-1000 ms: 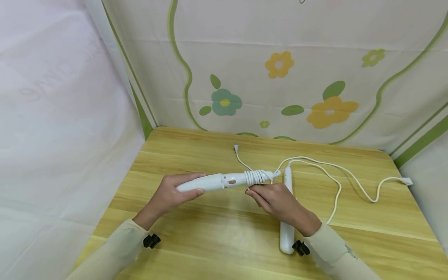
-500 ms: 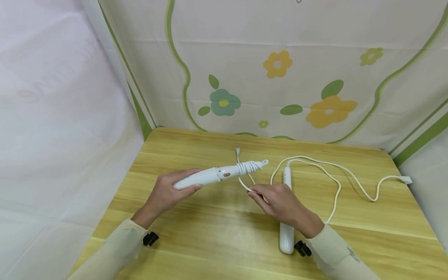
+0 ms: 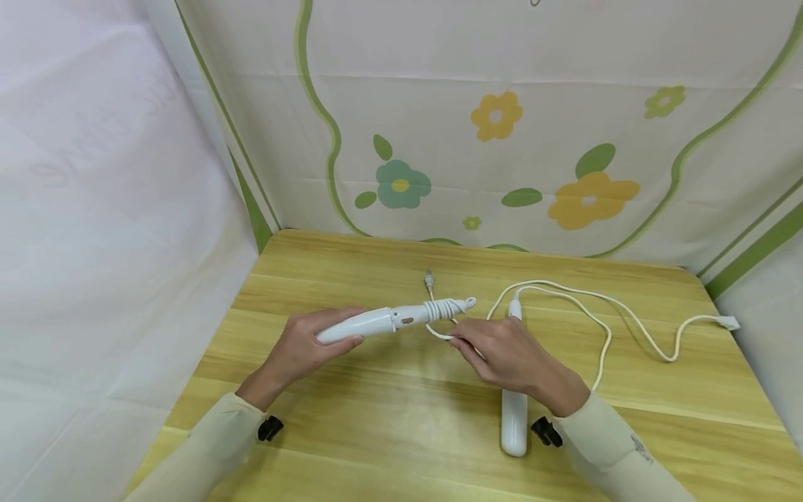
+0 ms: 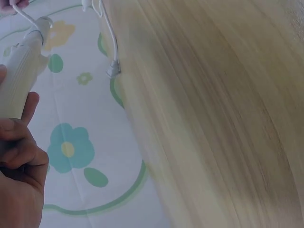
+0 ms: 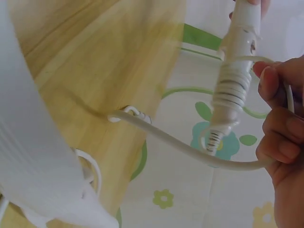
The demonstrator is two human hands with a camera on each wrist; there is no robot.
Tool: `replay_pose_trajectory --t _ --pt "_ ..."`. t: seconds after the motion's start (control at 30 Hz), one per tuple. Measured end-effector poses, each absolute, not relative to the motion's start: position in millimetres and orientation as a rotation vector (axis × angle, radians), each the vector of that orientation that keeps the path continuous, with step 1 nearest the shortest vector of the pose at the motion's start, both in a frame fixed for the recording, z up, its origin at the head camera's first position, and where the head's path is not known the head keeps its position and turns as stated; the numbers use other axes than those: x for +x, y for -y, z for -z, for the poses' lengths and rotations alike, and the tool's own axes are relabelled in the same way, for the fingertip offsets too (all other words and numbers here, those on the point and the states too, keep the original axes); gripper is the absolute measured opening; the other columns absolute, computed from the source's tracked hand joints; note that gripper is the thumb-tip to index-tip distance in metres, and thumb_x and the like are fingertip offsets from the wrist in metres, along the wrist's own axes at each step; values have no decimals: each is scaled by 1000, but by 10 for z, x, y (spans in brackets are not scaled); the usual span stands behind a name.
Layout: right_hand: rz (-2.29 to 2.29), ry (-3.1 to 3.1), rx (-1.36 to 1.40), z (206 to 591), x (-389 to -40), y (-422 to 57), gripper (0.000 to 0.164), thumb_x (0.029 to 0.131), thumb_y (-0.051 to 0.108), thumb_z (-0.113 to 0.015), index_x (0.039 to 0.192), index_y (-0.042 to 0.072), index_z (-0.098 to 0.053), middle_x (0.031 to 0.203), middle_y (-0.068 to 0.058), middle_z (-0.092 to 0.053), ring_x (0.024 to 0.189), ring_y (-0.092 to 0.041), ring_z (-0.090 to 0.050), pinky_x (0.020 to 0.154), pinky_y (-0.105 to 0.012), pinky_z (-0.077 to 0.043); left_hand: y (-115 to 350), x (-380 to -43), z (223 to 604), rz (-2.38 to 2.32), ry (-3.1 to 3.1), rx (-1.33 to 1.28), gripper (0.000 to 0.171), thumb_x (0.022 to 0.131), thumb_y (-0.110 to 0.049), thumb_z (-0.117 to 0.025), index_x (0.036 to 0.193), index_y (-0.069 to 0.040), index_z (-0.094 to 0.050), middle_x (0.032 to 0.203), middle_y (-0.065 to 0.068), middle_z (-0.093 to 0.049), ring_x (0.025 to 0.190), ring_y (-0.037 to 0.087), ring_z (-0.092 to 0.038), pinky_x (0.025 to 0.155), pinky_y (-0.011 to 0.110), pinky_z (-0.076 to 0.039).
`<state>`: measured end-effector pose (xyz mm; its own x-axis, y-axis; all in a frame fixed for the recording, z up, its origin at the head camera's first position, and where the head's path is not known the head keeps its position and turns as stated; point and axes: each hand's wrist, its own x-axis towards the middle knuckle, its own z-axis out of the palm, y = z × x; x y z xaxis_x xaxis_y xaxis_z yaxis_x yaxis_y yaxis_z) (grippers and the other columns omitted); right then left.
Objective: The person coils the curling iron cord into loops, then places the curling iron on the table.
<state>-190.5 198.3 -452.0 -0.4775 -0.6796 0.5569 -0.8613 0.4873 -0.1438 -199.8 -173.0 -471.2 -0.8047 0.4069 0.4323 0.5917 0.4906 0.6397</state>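
My left hand (image 3: 301, 346) grips a white hair straightener (image 3: 360, 326) by its wide end, thumb on the near side. The tail end tilts slightly up to the right, with several turns of its white cord (image 5: 230, 92) wound round it. My right hand (image 3: 511, 354) pinches a free stretch of that cord (image 3: 439, 335) just below the tail; in the right wrist view the cord runs through its curled fingers (image 5: 280, 147). The cord's plug (image 3: 429, 280) is beyond the straightener. A second white hair straightener (image 3: 514, 425) lies lengthwise under my right hand, which hides its middle.
The second straightener's cord (image 3: 607, 335) loops over the right of the wooden table (image 3: 376, 432), its plug (image 3: 729, 323) near the right edge. Flower-printed cloth (image 3: 439, 84) hangs behind the table, and plain white cloth (image 3: 113, 279) on the left.
My right hand has moved from beside the coils slightly right, drawing a loop of cord away. The held straightener's tail has risen, shifted left, then dipped slightly. The plug has shifted slightly nearer.
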Motion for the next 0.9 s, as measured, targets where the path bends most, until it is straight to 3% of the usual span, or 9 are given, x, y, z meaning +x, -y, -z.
replay_pose_trajectory --t 0.33,0.63,0.9 --pt "-498 2248 1283 4483 -1958 -1965 42 119 36 -44 108 15 -78 91 8 -67 57 2 -43 47 -13 -32 1797 -1925 4633 1130 2601 -1096 41 89 -20 -91 129 -16 -81 116 6 -84 87 9 -75 69 26 -61" --pt "-485 2249 1330 4513 -1989 -1918 33 115 42 -55 103 22 -78 88 12 -66 61 2 -51 48 -17 -39 1851 -1906 4548 1260 2578 -1314 39 89 -18 -91 127 -12 -82 115 8 -84 89 10 -78 70 27 -63" --pt "-743 2246 1444 4514 -2005 -1872 34 115 36 -53 110 19 -82 98 11 -78 78 2 -69 66 -17 -55 1893 -1890 4577 1752 2557 -1289 36 91 -2 -85 127 -3 -80 119 18 -82 75 7 -71 62 32 -61"
